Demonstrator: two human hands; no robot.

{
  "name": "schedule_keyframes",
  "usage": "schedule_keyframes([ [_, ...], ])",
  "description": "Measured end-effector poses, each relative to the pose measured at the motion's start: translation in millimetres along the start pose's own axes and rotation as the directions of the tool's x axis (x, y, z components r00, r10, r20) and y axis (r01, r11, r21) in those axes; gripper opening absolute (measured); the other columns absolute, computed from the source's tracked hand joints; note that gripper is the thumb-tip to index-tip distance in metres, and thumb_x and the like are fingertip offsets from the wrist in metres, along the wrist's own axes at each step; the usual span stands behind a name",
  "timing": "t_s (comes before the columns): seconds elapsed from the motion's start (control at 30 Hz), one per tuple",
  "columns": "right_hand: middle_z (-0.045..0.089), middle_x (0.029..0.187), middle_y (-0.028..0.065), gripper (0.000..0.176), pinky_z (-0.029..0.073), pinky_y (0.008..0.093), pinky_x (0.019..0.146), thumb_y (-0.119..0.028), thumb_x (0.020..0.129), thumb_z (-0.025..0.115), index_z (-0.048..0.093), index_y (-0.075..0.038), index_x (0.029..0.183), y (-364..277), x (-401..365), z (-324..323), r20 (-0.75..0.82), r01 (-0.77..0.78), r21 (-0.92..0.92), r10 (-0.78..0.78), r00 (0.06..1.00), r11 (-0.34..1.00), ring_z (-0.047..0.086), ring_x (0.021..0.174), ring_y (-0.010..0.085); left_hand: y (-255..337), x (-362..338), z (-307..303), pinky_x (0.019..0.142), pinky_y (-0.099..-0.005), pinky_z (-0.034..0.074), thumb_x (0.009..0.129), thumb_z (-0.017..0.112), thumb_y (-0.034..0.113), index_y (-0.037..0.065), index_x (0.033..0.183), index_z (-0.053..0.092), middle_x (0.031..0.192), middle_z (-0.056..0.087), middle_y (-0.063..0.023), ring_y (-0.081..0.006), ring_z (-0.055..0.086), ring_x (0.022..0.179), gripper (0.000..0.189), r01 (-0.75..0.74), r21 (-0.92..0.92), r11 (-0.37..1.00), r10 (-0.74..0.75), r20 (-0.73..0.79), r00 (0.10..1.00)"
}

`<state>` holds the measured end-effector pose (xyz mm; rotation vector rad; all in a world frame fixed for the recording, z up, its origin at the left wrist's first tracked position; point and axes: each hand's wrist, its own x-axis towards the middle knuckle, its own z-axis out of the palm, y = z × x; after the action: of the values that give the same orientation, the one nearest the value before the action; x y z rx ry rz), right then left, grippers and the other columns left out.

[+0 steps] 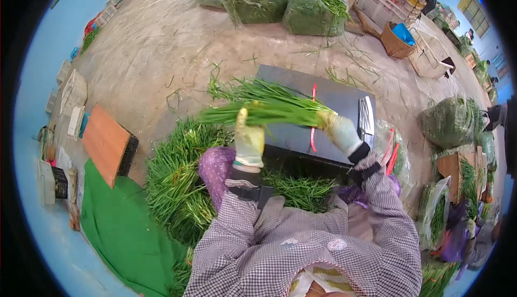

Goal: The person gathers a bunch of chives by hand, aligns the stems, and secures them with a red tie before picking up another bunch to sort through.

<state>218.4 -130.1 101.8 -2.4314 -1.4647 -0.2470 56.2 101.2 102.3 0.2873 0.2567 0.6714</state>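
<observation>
A loose bunch of long green chives (288, 115) is held level above a dark board, slightly smeared by motion. My gloved right hand (340, 131) grips the bunch at its right end. My gloved left hand (249, 138) is around its left part, thumb in front of the stems; its other fingers are mostly hidden. Behind it, more chives (269, 89) lie on the dark board (344, 99). A red strip (314, 135) crosses the board under the bunch. Beside the board's right edge is a stack of pale, shiny strips (366, 116).
A large heap of chives (180, 178) lies at my left knee, with more greens (301, 189) in front of my lap. A green cloth (118, 227) and an orange-brown board (105, 143) are further left. Filled plastic bags (258, 6) stand at the back. A co-worker's sleeve (482, 243) shows at right.
</observation>
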Motion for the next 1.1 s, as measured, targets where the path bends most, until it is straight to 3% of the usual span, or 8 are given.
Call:
schedule_keyframes([
  [0.17, 0.064, 0.095, 0.0114, 0.023, 0.055, 0.0462, 0.064, -0.023, 0.090, 0.063, 0.062, -0.016, 0.113, 77.6, 43.7, 82.0, 0.017, -0.007, -0.156, 0.010, 1.000, 0.988, 0.068, 0.077, 0.0314, 68.6, -2.7, -24.4, 0.116, -0.0483, 0.030, 0.099, 0.055, 0.036, 0.002, 0.141, 0.048, 0.149, 0.045, -0.0171, -0.0311, 0.041, 0.139, 0.054, -0.238, 0.156, 0.959, 0.242, -0.009, 0.970],
  [0.33, 0.064, 0.094, 0.0119, 0.028, 0.054, 0.0499, 0.069, -0.028, 0.085, 0.067, 0.062, -0.017, 0.111, 117.0, 37.4, 130.1, 0.243, -0.226, -0.150, 0.257, 0.935, 0.963, 0.068, 0.086, 0.0319, 168.0, -98.9, -42.2, 0.106, -0.0385, 0.042, 0.101, 0.051, 0.036, 0.001, 0.141, 0.048, 0.141, 0.053, -0.0164, -0.0245, 0.053, 0.126, 0.053, -0.437, 0.454, 0.777, 0.511, -0.048, 0.858],
  [0.4, 0.065, 0.101, 0.0116, 0.040, 0.053, 0.0491, 0.071, -0.033, 0.079, 0.074, 0.061, -0.015, 0.113, 115.2, 31.5, 113.7, 0.127, -0.032, -0.157, 0.052, 0.991, 0.987, 0.067, 0.089, 0.0320, 198.2, -139.9, -75.7, 0.102, -0.0371, 0.045, 0.101, 0.052, 0.033, 0.000, 0.136, 0.053, 0.132, 0.060, -0.0156, -0.0239, 0.057, 0.118, 0.048, -0.491, 0.555, 0.672, 0.645, -0.112, 0.756],
  [0.53, 0.062, 0.123, 0.0179, 0.069, 0.050, 0.0475, 0.089, -0.044, 0.077, 0.075, 0.055, -0.010, 0.134, 69.2, 55.0, 77.9, 0.252, -0.062, -0.493, 0.210, 0.945, 0.868, 0.063, 0.107, 0.0372, 232.2, -213.6, -148.4, 0.098, -0.0370, 0.046, 0.101, 0.055, 0.031, 0.002, 0.129, 0.059, 0.123, 0.064, -0.0143, -0.0227, 0.061, 0.110, 0.041, -0.491, 0.664, 0.564, 0.803, -0.303, 0.513],
  [0.6, 0.063, 0.124, 0.0173, 0.063, 0.050, 0.0437, 0.092, -0.037, 0.081, 0.075, 0.056, -0.007, 0.133, -8.0, 94.1, 39.2, 0.252, -0.022, -0.177, 0.066, 0.966, 0.984, 0.064, 0.109, 0.0338, 225.1, -232.8, -161.6, 0.097, -0.0373, 0.048, 0.101, 0.054, 0.031, 0.003, 0.126, 0.060, 0.122, 0.065, -0.0145, -0.0238, 0.062, 0.108, 0.038, -0.392, 0.671, 0.629, 0.773, -0.488, 0.405],
  [0.73, 0.068, 0.110, 0.0180, 0.047, 0.052, 0.0438, 0.086, -0.031, 0.083, 0.072, 0.063, -0.005, 0.121, -201.0, 147.6, 25.6, -0.109, 0.466, 0.300, -0.455, 0.884, 0.832, 0.066, 0.100, 0.0357, 194.7, -239.2, -212.0, 0.097, -0.0386, 0.050, 0.100, 0.055, 0.031, 0.002, 0.125, 0.061, 0.123, 0.065, -0.0175, -0.0287, 0.064, 0.111, 0.040, -0.324, 0.486, 0.812, 0.573, -0.556, 0.602],
  [0.87, 0.068, 0.114, 0.0197, 0.056, 0.053, 0.0457, 0.088, -0.049, 0.087, 0.067, 0.063, -0.003, 0.119, -340.7, 163.1, 93.9, 0.188, 0.463, 0.487, -0.606, 0.773, 0.741, 0.066, 0.104, 0.0364, 159.7, -211.9, -248.9, 0.107, -0.0494, 0.044, 0.096, 0.061, 0.032, -0.007, 0.137, 0.044, 0.135, 0.053, -0.0257, -0.0385, 0.052, 0.127, 0.059, -0.367, 0.122, 0.922, 0.372, -0.544, 0.752],
  [1.1, 0.058, 0.135, 0.0232, 0.102, 0.037, 0.0549, 0.108, -0.075, 0.076, 0.065, 0.041, -0.003, 0.144, -431.9, 159.9, 195.0, 0.673, 0.330, 0.350, -0.480, 0.563, 0.877, 0.057, 0.125, 0.0370, 166.0, -178.3, -246.9, 0.114, -0.0507, 0.036, 0.092, 0.068, 0.045, -0.013, 0.147, 0.021, 0.144, 0.040, -0.0319, -0.0418, 0.040, 0.137, 0.093, -0.310, -0.057, 0.949, 0.190, -0.681, 0.707],
])
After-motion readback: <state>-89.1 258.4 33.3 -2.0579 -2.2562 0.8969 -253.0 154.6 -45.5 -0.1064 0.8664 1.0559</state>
